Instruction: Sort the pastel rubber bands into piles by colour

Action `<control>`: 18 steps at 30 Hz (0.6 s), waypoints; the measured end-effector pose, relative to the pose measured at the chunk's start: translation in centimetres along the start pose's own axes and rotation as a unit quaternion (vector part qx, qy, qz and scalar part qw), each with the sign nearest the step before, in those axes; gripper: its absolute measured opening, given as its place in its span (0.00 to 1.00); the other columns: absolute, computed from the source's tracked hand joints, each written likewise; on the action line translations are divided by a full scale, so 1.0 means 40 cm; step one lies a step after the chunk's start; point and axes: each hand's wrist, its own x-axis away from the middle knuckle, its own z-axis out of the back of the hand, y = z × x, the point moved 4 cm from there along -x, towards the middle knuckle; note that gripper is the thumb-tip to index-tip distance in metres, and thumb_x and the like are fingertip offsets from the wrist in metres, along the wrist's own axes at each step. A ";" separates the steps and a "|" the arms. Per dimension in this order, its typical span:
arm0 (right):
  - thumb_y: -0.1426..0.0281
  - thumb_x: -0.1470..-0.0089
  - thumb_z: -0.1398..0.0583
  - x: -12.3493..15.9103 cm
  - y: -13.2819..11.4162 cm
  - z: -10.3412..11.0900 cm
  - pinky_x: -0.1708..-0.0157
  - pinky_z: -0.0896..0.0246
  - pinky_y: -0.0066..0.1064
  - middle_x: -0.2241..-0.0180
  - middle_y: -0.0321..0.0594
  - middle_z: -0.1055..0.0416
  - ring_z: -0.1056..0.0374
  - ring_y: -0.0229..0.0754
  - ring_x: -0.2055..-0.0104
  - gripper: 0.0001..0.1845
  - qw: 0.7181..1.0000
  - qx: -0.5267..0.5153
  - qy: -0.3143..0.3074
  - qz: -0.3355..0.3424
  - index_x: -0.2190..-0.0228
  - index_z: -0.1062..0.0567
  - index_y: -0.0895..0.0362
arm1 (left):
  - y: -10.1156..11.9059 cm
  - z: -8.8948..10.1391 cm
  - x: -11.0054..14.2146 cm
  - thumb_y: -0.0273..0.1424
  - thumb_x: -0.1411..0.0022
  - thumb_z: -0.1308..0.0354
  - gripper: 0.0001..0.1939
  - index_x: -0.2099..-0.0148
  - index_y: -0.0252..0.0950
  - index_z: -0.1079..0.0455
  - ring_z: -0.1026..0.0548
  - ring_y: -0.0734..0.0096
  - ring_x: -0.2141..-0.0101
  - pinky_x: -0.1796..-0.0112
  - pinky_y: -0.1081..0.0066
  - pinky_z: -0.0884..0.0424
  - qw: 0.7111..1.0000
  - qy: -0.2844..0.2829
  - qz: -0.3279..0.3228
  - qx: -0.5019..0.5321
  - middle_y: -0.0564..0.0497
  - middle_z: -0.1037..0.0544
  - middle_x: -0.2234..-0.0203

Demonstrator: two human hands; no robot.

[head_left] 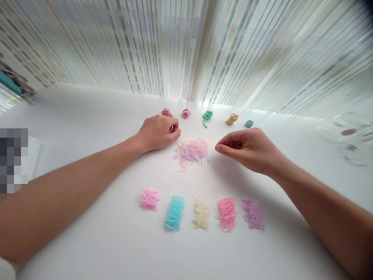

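A loose pile of pastel rubber bands [192,151], mostly pink with some lilac, lies between my hands. My left hand [159,131] rests on the table at its upper left, fingers curled in and nothing visible in them. Just right of the pile, my right hand [247,149] is closed in a pinch, thumb against forefinger; whatever the tips hold, if anything, is too small to make out. Nearer me, sorted bands form a row: light pink [149,199], turquoise [175,213], pale yellow [201,212], deeper pink [227,214] and purple [253,213].
Behind my hands sit small coils: a red one [166,112], a pink one [185,113], a green one [207,116] with a loose tail, a tan one [232,119] and a blue one [249,123]. A striped curtain [186,50] borders the white table [116,241].
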 end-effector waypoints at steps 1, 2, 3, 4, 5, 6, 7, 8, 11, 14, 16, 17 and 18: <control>0.60 0.47 0.31 0.000 -0.001 -0.008 0.75 0.43 0.35 0.78 0.40 0.24 0.34 0.40 0.75 0.12 1.000 -0.006 -0.012 0.007 0.73 0.13 0.56 | 0.000 0.000 0.000 0.38 0.33 0.44 0.12 0.64 0.39 0.23 0.19 0.58 0.63 0.65 0.63 0.36 1.000 0.000 0.001 -0.001 0.49 0.14 0.65; 0.60 0.47 0.31 0.002 -0.002 -0.016 0.74 0.43 0.35 0.78 0.40 0.24 0.35 0.40 0.74 0.12 1.000 -0.012 -0.024 0.016 0.72 0.13 0.56 | -0.001 0.001 0.001 0.38 0.33 0.44 0.12 0.64 0.39 0.23 0.19 0.58 0.63 0.66 0.63 0.37 1.000 -0.001 0.002 -0.002 0.49 0.14 0.65; 0.60 0.47 0.31 0.003 -0.004 -0.024 0.74 0.43 0.34 0.78 0.40 0.24 0.35 0.40 0.74 0.12 0.999 -0.018 -0.036 0.026 0.71 0.13 0.57 | -0.001 0.001 0.001 0.38 0.33 0.44 0.12 0.64 0.39 0.23 0.19 0.58 0.64 0.66 0.63 0.38 1.000 -0.002 0.003 -0.003 0.49 0.14 0.65; 0.60 0.47 0.31 0.005 -0.005 -0.031 0.74 0.43 0.34 0.78 0.40 0.24 0.36 0.39 0.74 0.13 0.998 -0.022 -0.046 0.035 0.71 0.12 0.57 | -0.001 0.002 0.001 0.38 0.33 0.44 0.12 0.64 0.39 0.24 0.20 0.58 0.64 0.66 0.63 0.38 1.000 -0.003 0.003 -0.005 0.49 0.14 0.65; 0.60 0.47 0.31 0.006 -0.006 -0.037 0.74 0.43 0.34 0.78 0.39 0.24 0.36 0.39 0.75 0.13 0.997 -0.025 -0.054 0.044 0.70 0.12 0.57 | -0.001 0.002 0.001 0.38 0.33 0.44 0.12 0.64 0.39 0.24 0.20 0.58 0.64 0.66 0.63 0.38 1.000 -0.003 0.004 -0.006 0.49 0.14 0.65; 0.61 0.47 0.31 0.007 -0.006 -0.041 0.74 0.44 0.34 0.78 0.38 0.25 0.37 0.38 0.75 0.13 0.997 -0.024 -0.058 0.049 0.70 0.13 0.57 | -0.001 0.002 0.000 0.39 0.33 0.44 0.12 0.64 0.39 0.24 0.20 0.58 0.64 0.66 0.63 0.39 1.000 -0.005 0.004 -0.008 0.49 0.14 0.65; 0.61 0.47 0.31 0.007 -0.004 -0.044 0.74 0.44 0.33 0.78 0.38 0.26 0.37 0.38 0.75 0.13 0.997 -0.021 -0.059 0.052 0.70 0.13 0.57 | -0.001 0.003 0.000 0.39 0.33 0.44 0.12 0.64 0.40 0.24 0.20 0.58 0.64 0.66 0.63 0.39 1.000 -0.006 0.004 -0.009 0.49 0.14 0.65; 0.61 0.47 0.32 0.006 -0.002 -0.045 0.74 0.44 0.33 0.79 0.37 0.27 0.38 0.37 0.75 0.12 0.997 -0.017 -0.058 0.053 0.70 0.13 0.58 | -0.001 0.003 0.000 0.39 0.33 0.45 0.12 0.64 0.40 0.24 0.20 0.58 0.64 0.66 0.63 0.39 1.000 -0.006 0.004 -0.011 0.49 0.14 0.65; 0.62 0.48 0.32 0.001 0.009 -0.042 0.75 0.46 0.33 0.80 0.35 0.29 0.39 0.37 0.76 0.12 0.998 -0.006 -0.052 0.046 0.71 0.13 0.58 | -0.001 0.003 -0.001 0.40 0.33 0.45 0.13 0.64 0.40 0.24 0.19 0.57 0.63 0.65 0.62 0.38 1.000 -0.009 0.005 -0.013 0.49 0.15 0.66; 0.63 0.49 0.32 -0.004 0.020 -0.038 0.75 0.47 0.32 0.80 0.35 0.30 0.40 0.36 0.76 0.11 0.998 -0.011 -0.052 0.039 0.72 0.14 0.58 | -0.001 0.001 -0.002 0.40 0.33 0.46 0.13 0.63 0.40 0.24 0.19 0.56 0.62 0.65 0.62 0.37 1.000 -0.010 0.006 -0.011 0.49 0.15 0.66; 0.62 0.48 0.31 -0.005 0.025 -0.041 0.76 0.47 0.31 0.80 0.35 0.30 0.40 0.36 0.76 0.11 0.997 -0.020 -0.063 0.035 0.71 0.14 0.59 | -0.002 0.000 -0.002 0.40 0.33 0.46 0.14 0.63 0.40 0.23 0.20 0.56 0.62 0.64 0.62 0.35 1.000 -0.010 0.005 -0.010 0.49 0.15 0.66; 0.62 0.48 0.31 -0.005 0.027 -0.043 0.76 0.47 0.31 0.79 0.35 0.29 0.40 0.36 0.76 0.12 0.997 -0.023 -0.070 0.032 0.71 0.14 0.59 | -0.002 0.000 -0.002 0.40 0.33 0.46 0.14 0.63 0.40 0.23 0.20 0.56 0.62 0.63 0.62 0.34 1.000 -0.009 0.005 -0.009 0.49 0.15 0.66; 0.61 0.48 0.30 -0.005 0.028 -0.045 0.76 0.47 0.31 0.79 0.35 0.29 0.39 0.36 0.76 0.12 0.996 -0.023 -0.075 0.030 0.71 0.15 0.59 | -0.003 0.000 -0.002 0.40 0.33 0.45 0.13 0.63 0.40 0.23 0.20 0.57 0.63 0.63 0.62 0.34 1.000 -0.008 0.005 -0.008 0.48 0.15 0.66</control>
